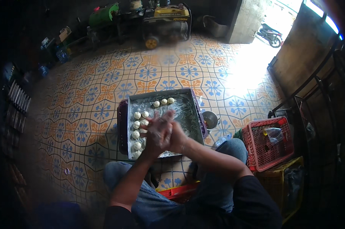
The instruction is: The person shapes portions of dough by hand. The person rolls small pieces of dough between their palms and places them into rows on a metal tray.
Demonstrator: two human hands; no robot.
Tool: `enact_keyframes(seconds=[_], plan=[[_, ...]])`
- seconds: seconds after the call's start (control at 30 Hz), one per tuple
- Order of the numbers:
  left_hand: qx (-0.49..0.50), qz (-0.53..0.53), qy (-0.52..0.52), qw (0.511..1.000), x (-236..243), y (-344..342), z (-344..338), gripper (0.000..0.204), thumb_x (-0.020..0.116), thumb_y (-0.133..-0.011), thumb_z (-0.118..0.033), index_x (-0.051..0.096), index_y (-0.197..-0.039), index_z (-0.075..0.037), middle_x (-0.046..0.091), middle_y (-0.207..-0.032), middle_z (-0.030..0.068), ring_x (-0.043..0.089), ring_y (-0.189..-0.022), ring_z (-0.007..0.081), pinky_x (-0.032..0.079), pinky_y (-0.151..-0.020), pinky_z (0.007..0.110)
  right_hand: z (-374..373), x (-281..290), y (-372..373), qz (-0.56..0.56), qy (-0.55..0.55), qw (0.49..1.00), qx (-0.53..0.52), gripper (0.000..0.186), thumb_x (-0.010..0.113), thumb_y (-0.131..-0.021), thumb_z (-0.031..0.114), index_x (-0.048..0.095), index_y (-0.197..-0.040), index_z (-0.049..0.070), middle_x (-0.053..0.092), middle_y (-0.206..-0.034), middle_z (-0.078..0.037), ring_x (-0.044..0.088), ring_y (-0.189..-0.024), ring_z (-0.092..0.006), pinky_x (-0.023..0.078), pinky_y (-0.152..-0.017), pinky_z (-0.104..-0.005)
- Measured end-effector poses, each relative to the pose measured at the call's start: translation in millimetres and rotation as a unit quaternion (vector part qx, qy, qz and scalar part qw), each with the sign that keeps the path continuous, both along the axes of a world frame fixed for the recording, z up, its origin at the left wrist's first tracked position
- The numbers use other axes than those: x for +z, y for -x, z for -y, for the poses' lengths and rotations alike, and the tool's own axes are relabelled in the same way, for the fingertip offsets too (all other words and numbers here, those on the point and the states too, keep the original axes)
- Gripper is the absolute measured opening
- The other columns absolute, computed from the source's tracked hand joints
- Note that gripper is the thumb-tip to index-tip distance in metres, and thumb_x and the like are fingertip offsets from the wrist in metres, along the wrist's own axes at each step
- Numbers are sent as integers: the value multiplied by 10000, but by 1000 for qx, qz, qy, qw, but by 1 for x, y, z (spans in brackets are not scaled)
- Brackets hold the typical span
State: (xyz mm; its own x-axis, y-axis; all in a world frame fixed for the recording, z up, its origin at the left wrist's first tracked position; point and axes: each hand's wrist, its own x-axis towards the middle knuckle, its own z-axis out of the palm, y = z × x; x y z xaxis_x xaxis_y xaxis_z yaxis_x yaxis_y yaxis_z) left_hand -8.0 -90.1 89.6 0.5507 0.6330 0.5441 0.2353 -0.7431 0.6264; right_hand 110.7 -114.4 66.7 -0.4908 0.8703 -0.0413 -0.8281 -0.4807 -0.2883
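Note:
A floured rectangular metal tray (184, 111) rests on a purple stand (122, 126) on the tiled floor in front of my knees. Small white dough balls (136, 124) lie in a column down its left side, and three more dough balls (164, 102) sit in a row near its far edge. My left hand (154, 134) and my right hand (173, 134) are pressed palm to palm just above the near half of the tray, fingers pointing away from me. Whatever lies between the palms is hidden.
A small metal cup (210, 120) stands right of the tray, with a plastic bottle (222, 141) near my right knee. A red crate (267, 147) and a yellow crate (279, 179) sit on the right. A generator (166, 21) stands at the far wall.

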Motion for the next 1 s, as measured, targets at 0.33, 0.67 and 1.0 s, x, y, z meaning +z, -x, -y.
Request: enact_keyframes(seconds=[0.33,0.67,1.0], plan=[[124,77,-5,989,18,5,-22,715,440,-1017,-470,352,-1573,-29,423,-1592,166,280,-1536,334,36,-1226,601,28,-28,37,212,-7,967,-143,596,366,-1076,474,415,-1515,74,533,-1448,-125,546,-1289,-197,403,-1116,-361],[-5,210,144,967,9,-39,-9,740,388,-1078,-493,226,-1601,3,240,-1666,181,238,-1541,279,186,-1248,399,-58,44,-6,370,-187,827,-380,632,353,-1070,516,311,-1611,191,421,-1589,-147,358,-1481,-327,277,-1203,-461],[-207,387,647,623,34,-41,-28,958,248,-968,-798,407,-1506,-22,499,-1505,123,477,-1375,282,325,-1174,479,-68,66,-53,627,-270,658,-317,370,568,-1010,326,782,-1027,24,773,-1043,-129,677,-1147,-300,408,-1078,-483]])
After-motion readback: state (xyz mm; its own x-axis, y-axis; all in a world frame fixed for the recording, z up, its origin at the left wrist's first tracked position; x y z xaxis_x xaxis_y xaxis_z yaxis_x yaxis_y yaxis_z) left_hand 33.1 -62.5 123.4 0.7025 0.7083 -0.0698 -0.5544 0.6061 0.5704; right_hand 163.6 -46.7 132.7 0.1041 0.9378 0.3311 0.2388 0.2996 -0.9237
